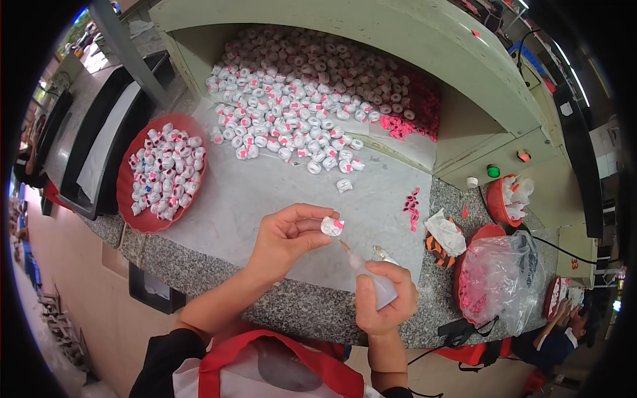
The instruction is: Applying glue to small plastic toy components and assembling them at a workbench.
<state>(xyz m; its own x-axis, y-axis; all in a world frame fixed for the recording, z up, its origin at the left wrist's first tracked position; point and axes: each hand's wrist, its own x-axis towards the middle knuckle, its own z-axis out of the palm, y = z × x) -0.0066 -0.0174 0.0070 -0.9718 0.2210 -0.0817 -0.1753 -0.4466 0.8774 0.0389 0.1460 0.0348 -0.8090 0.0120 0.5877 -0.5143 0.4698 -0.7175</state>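
Between the fingertips of my left hand [286, 237] is a small white toy piece with a pink patch [332, 226]. My right hand [387, 306] grips a translucent squeeze bottle [379, 284], its thin tip slanting up close to the toy piece; whether they touch I cannot tell. Just behind the bottle lies a small glossy, pale object [385, 255]. Beyond my hands, many similar white toy pieces [272, 109] are heaped under a pale green cabinet. A short line of small pink and dark parts [412, 209] lies on the sheet to the right.
A red bowl [124, 179] of white pieces stands at the left, beside black trays [86, 149]. On the right are a plastic-covered red bowl [458, 282], a small red basket [494, 202] and crumpled tissue [446, 232]. Another person [557, 338] sits at the far right.
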